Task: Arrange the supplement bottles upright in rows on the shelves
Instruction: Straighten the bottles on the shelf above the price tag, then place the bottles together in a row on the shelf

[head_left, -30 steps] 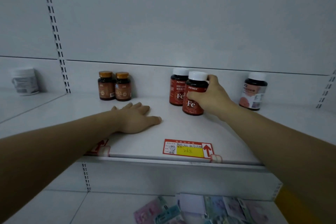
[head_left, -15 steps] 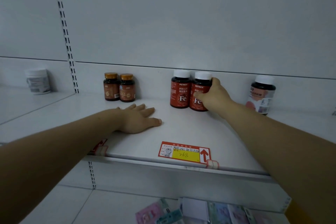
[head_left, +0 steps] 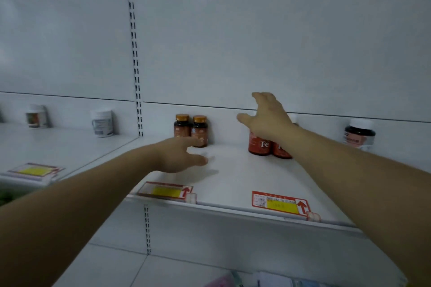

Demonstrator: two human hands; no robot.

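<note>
a smooth white metal shelf (head_left: 233, 177) is carrying two round red fe bottles (head_left: 260, 144) upright side by side at its back, and two smaller amber bottles (head_left: 182, 127). the right hand (head_left: 268, 120) is hovering over the red pair, fingers spread, empty; the left hand (head_left: 179, 155) is reaching, fingers loose, empty.

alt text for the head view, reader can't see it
A person's right hand hovers open over two red Fe bottles standing side by side at the back of a white shelf. The open left hand reaches toward two gold-capped amber bottles further left; a dark white-capped bottle stands far right.
</note>
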